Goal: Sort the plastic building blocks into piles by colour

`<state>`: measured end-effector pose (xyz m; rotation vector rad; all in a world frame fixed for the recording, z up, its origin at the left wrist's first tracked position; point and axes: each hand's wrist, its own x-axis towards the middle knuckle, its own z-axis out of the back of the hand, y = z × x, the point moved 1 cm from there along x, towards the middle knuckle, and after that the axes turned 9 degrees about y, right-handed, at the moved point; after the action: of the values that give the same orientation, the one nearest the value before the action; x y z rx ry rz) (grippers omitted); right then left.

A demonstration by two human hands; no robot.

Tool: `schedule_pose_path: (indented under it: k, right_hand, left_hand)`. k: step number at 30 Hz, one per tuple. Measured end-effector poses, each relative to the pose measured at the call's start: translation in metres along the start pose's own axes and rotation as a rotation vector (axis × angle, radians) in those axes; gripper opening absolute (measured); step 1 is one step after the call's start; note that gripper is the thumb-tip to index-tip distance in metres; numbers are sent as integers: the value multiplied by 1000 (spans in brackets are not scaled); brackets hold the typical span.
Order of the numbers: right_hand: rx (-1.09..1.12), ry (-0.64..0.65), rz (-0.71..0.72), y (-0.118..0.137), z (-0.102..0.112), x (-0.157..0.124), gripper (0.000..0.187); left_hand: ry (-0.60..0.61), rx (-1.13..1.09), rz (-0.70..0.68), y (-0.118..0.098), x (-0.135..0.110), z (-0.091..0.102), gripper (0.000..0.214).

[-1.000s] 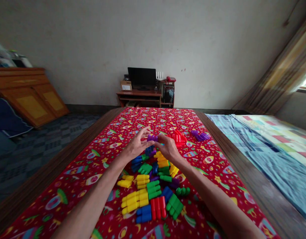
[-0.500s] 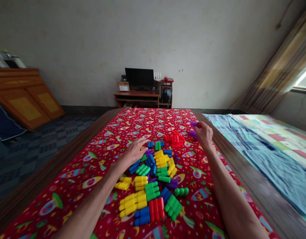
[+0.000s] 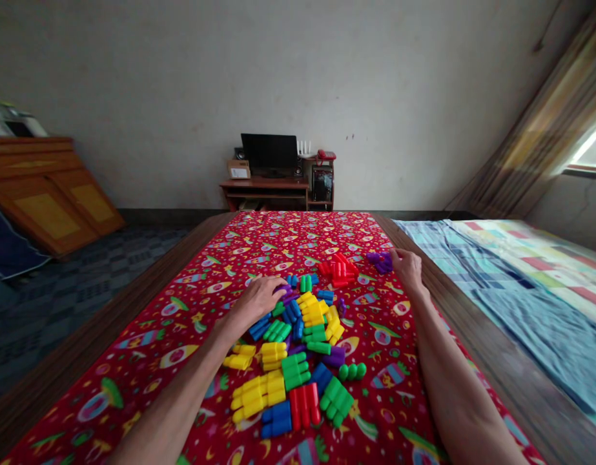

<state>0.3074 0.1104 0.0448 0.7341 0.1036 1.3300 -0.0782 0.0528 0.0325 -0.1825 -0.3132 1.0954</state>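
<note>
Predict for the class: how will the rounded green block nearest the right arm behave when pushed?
The green block looks like glossy moulded plastic, so it is probably light and stiff. Its rounded bumps suggest it may rock or roll slightly.

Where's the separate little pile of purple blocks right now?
In the head view, the purple pile lies toward the right edge of the printed cloth, between your right hand and the red blocks.

I watch via single head-worn camera, close above table (image 3: 476,342), pitched forward-down; wall (image 3: 181,77) at 12 o'clock.
</note>
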Motion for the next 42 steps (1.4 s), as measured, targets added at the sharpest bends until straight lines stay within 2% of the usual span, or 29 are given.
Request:
schedule_pose_path:
  k: [3,6,8,10,12,13,15,17,20,23,25,27,30,32,36,39,42]
  right_hand:
    - [4,-59,0,17,9,2,38]
    - [103,-24,125,53,13,-3,37]
    - [236,101,312,86,11,-16,38]
    - [365,325,572,120,3,-37,33]
    - [363,545,774,146,-6,-62,25]
    - [328,606,823,156,-11,-73,21]
    - [262,633,847,166,-16,-86,16]
    - [236,596,824,168,-14,-86,15]
    - [170,514,717,151,-1,-65,20]
    - [-33,433,450,113,17,-34,24]
    - [-207,413,248,82,27,-16,21]
    - [-306,438,95,54,32,-4,18]
    - [-321,457,-23,29,31,3,19]
    - [-282,406,-67,24,27,3,23]
    - [-201,175,-113,27,24,1,32]
    - [-188,77,-56,37,29,-2,34]
    - [-189,53,41,55,35,-6,34]
  left_hand:
    - [-143,-97,23,-6,2,9,21]
    - [-252,-305,21,-17,2,18,28]
    - [-232,-482,24,-25,2,19,37]
    - [-210,-619,31,-32,2,18,42]
    - [-211,-691,14,-38,2,16,39]
    - [-216,-704,-2,-41,2,15,36]
    - [-207,-699,-32,-44,3,15,32]
    - [-191,-679,-49,-45,3,15,31]
    - [-188,-570,-47,-37,3,17,34]
    - [-190,-280,-23,-20,2,15,36]
    - [-142,-142,12,-8,0,9,39]
    - [-68,-107,52,2,0,1,44]
    - [-4,-104,38,6,0,-13,48]
    - [-16,-89,-21,5,1,-19,48]
    - [-9,-36,-101,3,1,-24,42]
    - [-24,-32,-99,1,1,-21,35]
    - [-37,-44,-82,-4,0,-15,22]
